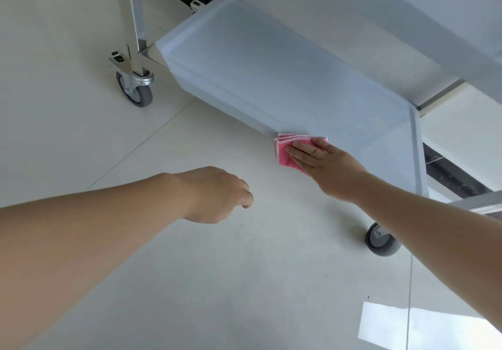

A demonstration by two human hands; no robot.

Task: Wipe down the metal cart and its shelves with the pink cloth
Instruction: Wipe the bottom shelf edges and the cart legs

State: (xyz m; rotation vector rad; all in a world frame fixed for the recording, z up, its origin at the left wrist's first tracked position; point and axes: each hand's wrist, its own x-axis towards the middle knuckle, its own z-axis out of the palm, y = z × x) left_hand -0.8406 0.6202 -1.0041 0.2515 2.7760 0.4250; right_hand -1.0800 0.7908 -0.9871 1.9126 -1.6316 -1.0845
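Note:
The metal cart's bottom shelf (258, 59), covered in pale blue film, runs from upper left to lower right. A folded pink cloth (285, 150) lies against the shelf's near side edge. My right hand (326, 165) presses flat on the cloth, fingers spread and pointing left. My left hand (217, 195) hovers over the floor to the left of the cloth, fingers loosely curled, holding nothing. A higher shelf (434, 23) of the cart overhangs at the upper right.
The cart stands on grey caster wheels, one at the left (134, 87) and one at the lower right (381, 239). Upright metal legs (134, 10) rise at the top left. Pale floor tiles (190, 281) surround the cart; a bright light patch (407, 325) lies at the lower right.

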